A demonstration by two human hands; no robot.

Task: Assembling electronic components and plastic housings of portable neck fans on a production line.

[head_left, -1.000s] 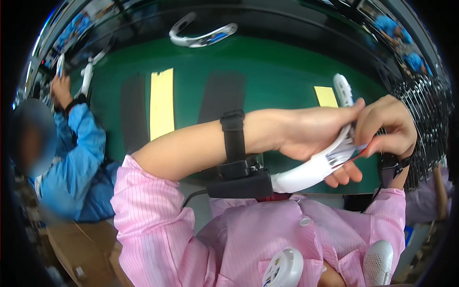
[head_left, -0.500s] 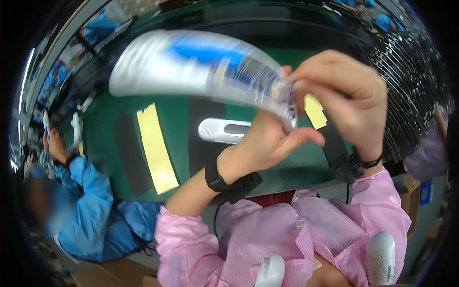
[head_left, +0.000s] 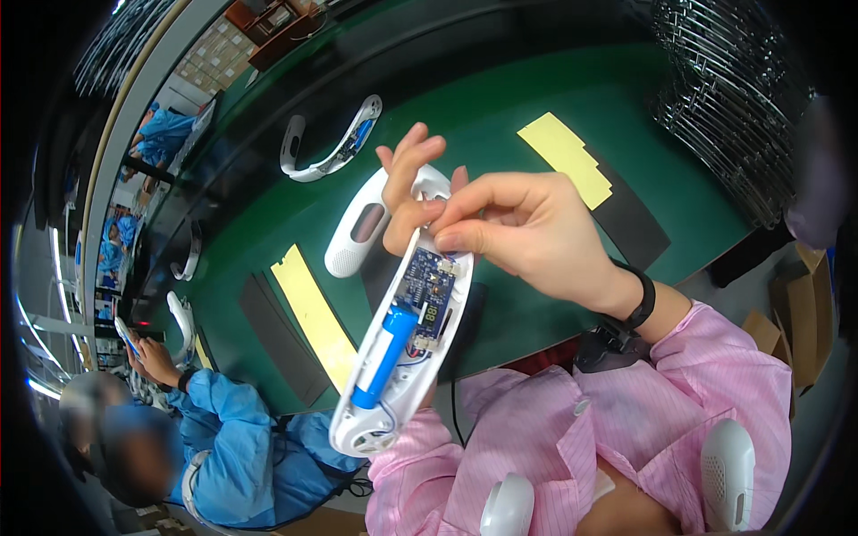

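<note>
Held up before me is an opened white neck fan [head_left: 458, 299], its curved shell showing a blue cylindrical battery [head_left: 384, 355], a dark blue circuit board [head_left: 429, 284] and thin wires. My left hand [head_left: 409, 183] grips it from behind near the bend, with some fingers raised above it; the shell hides most of the palm and forearm. At the same bend my right hand [head_left: 527, 228] pinches with thumb and forefinger. What lies between those fingertips is too small to make out. The fan's other arm, with a slot and perforated tip, points away to the left.
Another opened neck fan [head_left: 344, 147] lies at the back of the green table [head_left: 483, 116]. Yellow strips [head_left: 313, 313] and dark strips [head_left: 284, 335] lie left; another yellow piece [head_left: 567, 161] lies right. Black wire racks [head_left: 724, 107] stand far right. A co-worker in blue [head_left: 237, 456] sits left.
The neck fan has swung from pointing left to hanging down toward me, its inside now showing. My left hand has gone behind it, and my right hand has moved left. The view has shifted.
</note>
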